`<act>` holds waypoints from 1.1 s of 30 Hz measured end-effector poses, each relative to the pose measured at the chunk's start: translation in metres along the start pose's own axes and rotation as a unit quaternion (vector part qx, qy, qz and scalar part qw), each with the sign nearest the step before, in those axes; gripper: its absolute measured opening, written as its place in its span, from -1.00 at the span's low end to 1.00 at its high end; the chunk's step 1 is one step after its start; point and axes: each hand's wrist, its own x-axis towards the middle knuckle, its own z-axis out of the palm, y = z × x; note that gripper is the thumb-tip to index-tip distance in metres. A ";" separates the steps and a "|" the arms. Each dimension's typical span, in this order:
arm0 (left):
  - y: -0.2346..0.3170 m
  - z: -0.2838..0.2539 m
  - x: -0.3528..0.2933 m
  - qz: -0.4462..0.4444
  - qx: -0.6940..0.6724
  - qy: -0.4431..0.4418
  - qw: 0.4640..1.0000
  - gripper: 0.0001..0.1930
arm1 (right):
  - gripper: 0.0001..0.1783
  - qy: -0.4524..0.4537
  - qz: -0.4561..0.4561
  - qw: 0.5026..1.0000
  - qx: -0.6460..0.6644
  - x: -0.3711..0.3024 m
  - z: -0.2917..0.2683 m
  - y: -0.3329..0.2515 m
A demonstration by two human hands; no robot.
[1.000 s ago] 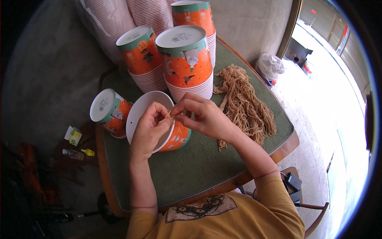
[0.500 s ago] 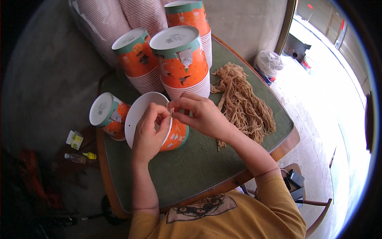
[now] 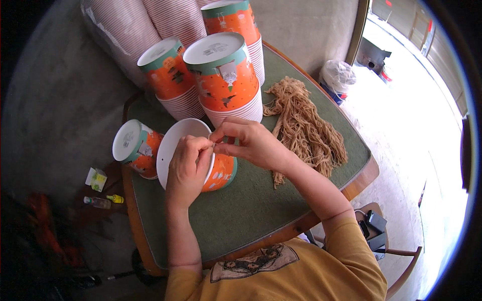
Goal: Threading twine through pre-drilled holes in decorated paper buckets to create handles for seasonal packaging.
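Open tub: one unit, orange-walled with a white interior, tilted on the left half of the bench, mouth turned toward the left edge. One small dark hole is visible in its inner wall.

Left hand: positioned over the tub's rim, fingers curled, thumb and index finger pinched on one thin, pale strand. Right hand: approaches the same rim from the right, thumb and index finger bowed with the tips nearly together at the strand; whether these tips grip it cannot be told.

Inverted tub: one unit, beside the left edge. Tub stacks: three, inverted and nested, grouped toward the far edge. Cord bundle: one, tan, loosely spread along the right edge.

Beyond the left edge: one small box, one clear bottle and one yellow bottle.
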 end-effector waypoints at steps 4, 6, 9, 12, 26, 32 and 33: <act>0.004 0.000 0.000 0.029 0.052 0.004 0.998 -0.76 | -0.80 -0.003 0.006 1.000 0.010 0.000 -0.001 0.000; 0.007 -0.001 -0.002 0.027 0.064 0.004 0.998 -0.75 | -0.80 -0.009 -0.019 1.000 0.003 0.000 -0.001 0.002; 0.009 -0.001 -0.004 0.016 0.066 -0.001 0.998 -0.74 | -0.81 -0.027 -0.008 0.999 0.020 -0.001 -0.002 0.000; 0.009 -0.002 -0.006 -0.015 0.023 -0.006 1.000 -0.72 | -0.82 -0.047 0.018 0.997 0.050 -0.002 -0.003 -0.001; 0.004 -0.006 -0.014 -0.226 -0.180 -0.016 0.957 -0.81 | -0.90 -0.083 0.142 0.965 0.206 -0.006 0.007 -0.006; 0.008 -0.011 -0.014 -0.316 -0.282 -0.040 0.905 -0.87 | -0.92 -0.084 0.187 0.948 0.245 -0.006 0.011 -0.011; 0.005 -0.012 -0.016 -0.324 -0.296 -0.054 0.897 -0.87 | -0.92 -0.080 0.182 0.949 0.246 -0.006 0.012 -0.012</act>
